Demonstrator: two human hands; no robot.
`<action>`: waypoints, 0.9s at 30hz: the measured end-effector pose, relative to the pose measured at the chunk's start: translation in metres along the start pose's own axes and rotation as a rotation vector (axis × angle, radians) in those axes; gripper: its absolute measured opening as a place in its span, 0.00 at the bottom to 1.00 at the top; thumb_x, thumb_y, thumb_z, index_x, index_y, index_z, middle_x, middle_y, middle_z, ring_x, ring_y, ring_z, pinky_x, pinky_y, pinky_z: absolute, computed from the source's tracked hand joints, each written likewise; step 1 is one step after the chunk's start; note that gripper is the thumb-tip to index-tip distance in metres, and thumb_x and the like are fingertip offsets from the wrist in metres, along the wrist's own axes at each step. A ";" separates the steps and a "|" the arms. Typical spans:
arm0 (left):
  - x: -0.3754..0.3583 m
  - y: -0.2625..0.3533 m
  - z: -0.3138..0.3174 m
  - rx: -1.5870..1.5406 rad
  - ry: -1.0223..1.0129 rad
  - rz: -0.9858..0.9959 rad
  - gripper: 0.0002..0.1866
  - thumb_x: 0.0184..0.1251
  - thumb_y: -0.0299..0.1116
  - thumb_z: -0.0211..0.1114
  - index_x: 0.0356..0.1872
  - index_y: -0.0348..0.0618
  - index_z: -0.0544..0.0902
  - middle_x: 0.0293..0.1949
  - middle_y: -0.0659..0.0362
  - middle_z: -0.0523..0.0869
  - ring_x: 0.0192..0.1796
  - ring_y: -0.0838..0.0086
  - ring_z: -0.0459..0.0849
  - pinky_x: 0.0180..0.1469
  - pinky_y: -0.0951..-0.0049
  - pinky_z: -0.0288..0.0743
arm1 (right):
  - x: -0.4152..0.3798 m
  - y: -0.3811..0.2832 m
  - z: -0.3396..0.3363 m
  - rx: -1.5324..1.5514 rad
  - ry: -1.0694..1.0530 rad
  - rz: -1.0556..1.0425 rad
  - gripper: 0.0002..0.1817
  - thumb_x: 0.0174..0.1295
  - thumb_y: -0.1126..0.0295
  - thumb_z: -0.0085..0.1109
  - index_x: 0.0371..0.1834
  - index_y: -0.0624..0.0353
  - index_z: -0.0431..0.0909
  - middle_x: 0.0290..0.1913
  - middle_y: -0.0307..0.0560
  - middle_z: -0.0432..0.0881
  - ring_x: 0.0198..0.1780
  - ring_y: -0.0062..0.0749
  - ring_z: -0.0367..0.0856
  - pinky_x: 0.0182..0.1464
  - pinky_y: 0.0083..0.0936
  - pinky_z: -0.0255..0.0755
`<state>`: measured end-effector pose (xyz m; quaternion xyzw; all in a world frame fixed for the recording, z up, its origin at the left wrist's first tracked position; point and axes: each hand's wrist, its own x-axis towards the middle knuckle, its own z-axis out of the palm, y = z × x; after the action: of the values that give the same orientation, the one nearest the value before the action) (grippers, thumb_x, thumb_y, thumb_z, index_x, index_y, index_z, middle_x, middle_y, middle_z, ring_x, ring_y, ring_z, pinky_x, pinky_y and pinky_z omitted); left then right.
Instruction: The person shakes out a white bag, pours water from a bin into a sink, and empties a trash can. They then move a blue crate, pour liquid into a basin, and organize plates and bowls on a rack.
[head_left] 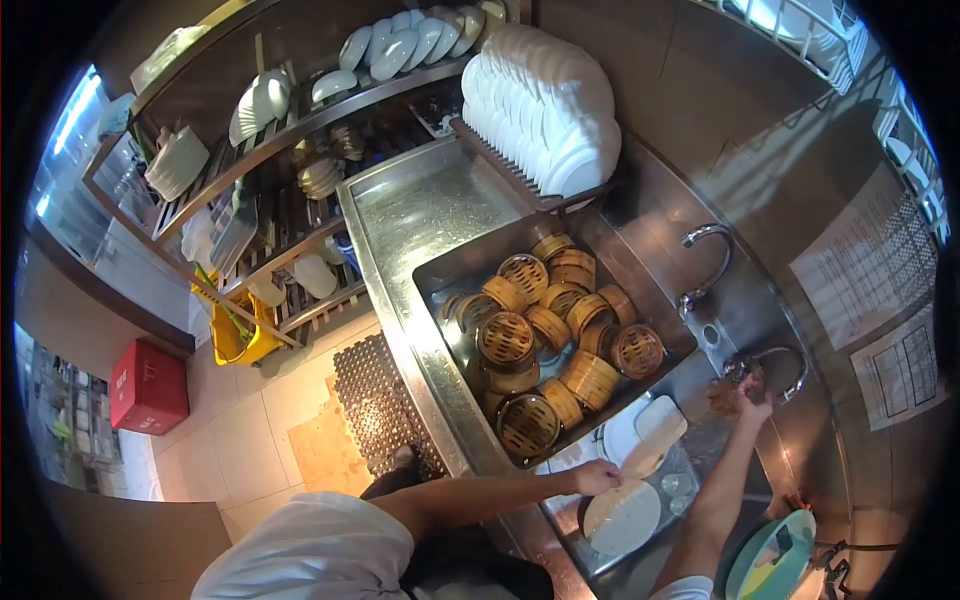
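My left hand (pixel 598 477) is closed on the rim of a round white plate (pixel 622 520), which tilts over the near sink basin. My right hand (pixel 754 392) is up at the right-hand tap (pixel 790 372). In its fingers is a rough brown clump, like a scrubbing pad (pixel 723 396); whether the fingers also touch the tap handle I cannot make out. More white dishes (pixel 655 432) and small clear glass or plastic pieces (pixel 680 488) sit in the same basin. Round bamboo steamers (pixel 590 378) fill the neighbouring basin.
White plates (pixel 545 110) stand in a rack behind the steamers. A second tap (pixel 708 262) curves over the sink. A teal basin (pixel 770 560) is at lower right. Shelves with bowls (pixel 400 45) rise at upper left. A yellow bucket (pixel 240 330) and red box (pixel 148 387) are on the floor.
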<state>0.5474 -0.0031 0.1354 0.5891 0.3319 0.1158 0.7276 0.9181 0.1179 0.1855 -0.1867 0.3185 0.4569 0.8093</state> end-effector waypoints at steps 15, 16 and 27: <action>0.018 0.039 0.005 0.018 0.227 -0.235 0.31 0.54 0.60 0.53 0.34 0.35 0.78 0.26 0.51 0.82 0.33 0.68 0.82 0.36 0.71 0.73 | -0.207 0.186 -0.205 -0.563 -0.250 -0.244 0.21 0.66 0.60 0.36 0.52 0.66 0.66 0.41 0.49 0.76 0.41 0.31 0.74 0.46 0.25 0.69; 0.009 0.048 -0.002 0.019 0.216 -0.240 0.31 0.54 0.60 0.53 0.34 0.35 0.78 0.26 0.51 0.82 0.33 0.68 0.82 0.36 0.71 0.73 | -0.226 0.183 -0.199 -0.560 -0.241 -0.252 0.21 0.66 0.60 0.36 0.52 0.66 0.66 0.41 0.49 0.76 0.41 0.31 0.74 0.46 0.25 0.69; -0.156 0.066 -0.133 0.386 -0.322 -0.042 0.21 0.67 0.44 0.42 0.28 0.40 0.79 0.15 0.59 0.79 0.21 0.74 0.79 0.27 0.71 0.72 | -0.223 0.084 -0.269 -2.677 0.478 -0.994 0.26 0.44 0.58 0.65 0.45 0.61 0.74 0.37 0.55 0.79 0.41 0.45 0.78 0.43 0.35 0.71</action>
<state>0.3620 0.0319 0.2395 0.7211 0.2398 -0.0601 0.6472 0.6690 -0.1370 0.1418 -0.9489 -0.3112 0.0421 0.0313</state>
